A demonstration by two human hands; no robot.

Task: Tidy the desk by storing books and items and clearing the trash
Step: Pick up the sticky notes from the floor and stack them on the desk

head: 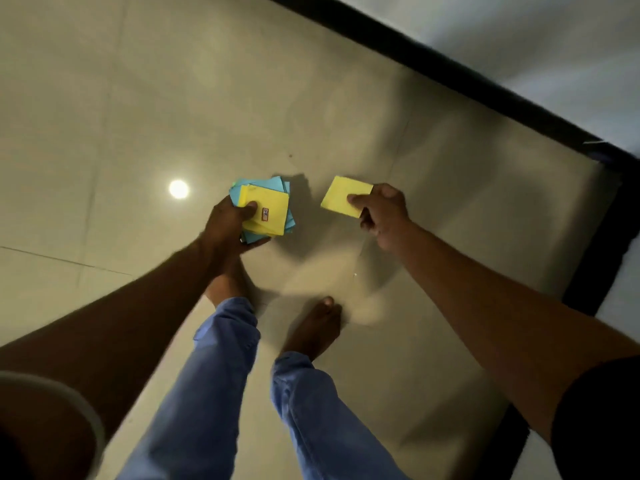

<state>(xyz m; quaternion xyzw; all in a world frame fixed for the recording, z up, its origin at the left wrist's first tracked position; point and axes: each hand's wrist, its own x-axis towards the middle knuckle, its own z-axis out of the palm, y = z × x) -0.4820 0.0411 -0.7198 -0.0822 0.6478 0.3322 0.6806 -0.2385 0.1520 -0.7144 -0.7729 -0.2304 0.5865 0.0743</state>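
while standing barefoot on the glossy beige tiled floor [138, 98], the left hand [227, 225] clasps a stack of blue and yellow paper notes [268, 211]; right hand [379, 211] fingers [355, 199] pinch a single yellow note [341, 199], likely gathering them for storage.

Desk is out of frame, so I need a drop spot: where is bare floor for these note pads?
Bare tile floor lies open ahead and left, past the light reflection. Tighter near the feet and the dark skirting to the right. Left hand holds the pad stack; right hand holds one yellow pad.

Glossy beige tiled floor [138, 98], two bare feet [317, 327] on it
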